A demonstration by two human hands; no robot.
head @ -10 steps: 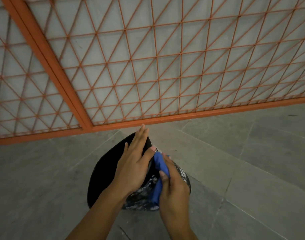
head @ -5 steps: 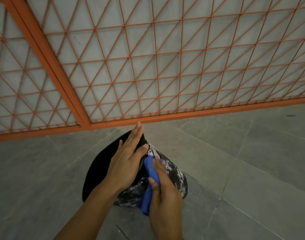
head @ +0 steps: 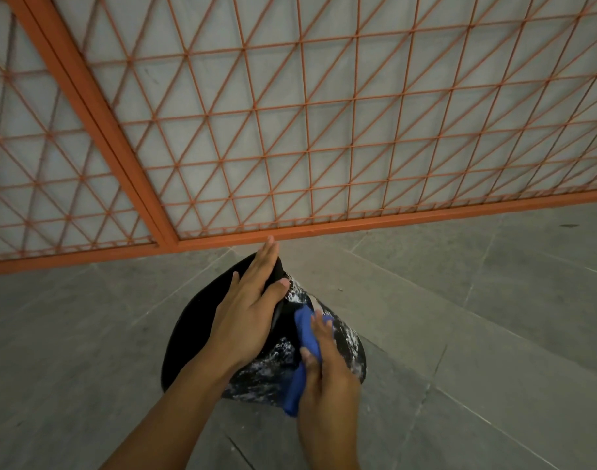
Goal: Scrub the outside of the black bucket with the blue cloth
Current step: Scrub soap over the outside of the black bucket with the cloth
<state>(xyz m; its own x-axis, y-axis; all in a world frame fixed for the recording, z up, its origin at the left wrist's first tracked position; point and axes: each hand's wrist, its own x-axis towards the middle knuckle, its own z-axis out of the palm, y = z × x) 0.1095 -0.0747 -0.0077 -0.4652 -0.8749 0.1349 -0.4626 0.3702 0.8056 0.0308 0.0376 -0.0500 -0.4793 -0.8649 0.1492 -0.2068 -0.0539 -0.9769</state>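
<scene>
Right hand [head: 327,374]: mine, fingers and thumb curled round the blue cloth [head: 305,359], pressing it against the outer wall of the black bucket [head: 195,337].
Left hand [head: 247,310]: mine, laid flat on the bucket's rim, fingers straight and close together pointing toward the grille, thumb spread out to the right and resting on the wet wall.
Black bucket: tipped on its side on the floor between my forearms, dark mouth facing left, outer wall to the right streaked with white foam.
Blue cloth: bunched into a long roll, its upper end poking out above my fingers, its lower end hanging past the heel of my palm, just over the bucket's lower edge.
Orange grille [head: 324,130]: a metal lattice of squares and diagonals in a thick orange frame, standing just beyond the bucket; my left fingertips overlap its bottom rail in this view.
Floor [head: 493,317]: large grey tiles with thin joints, running under the bucket.
Arms: both forearms come up from the bottom edge, the left slanting in from the lower left, the right nearly straight.
</scene>
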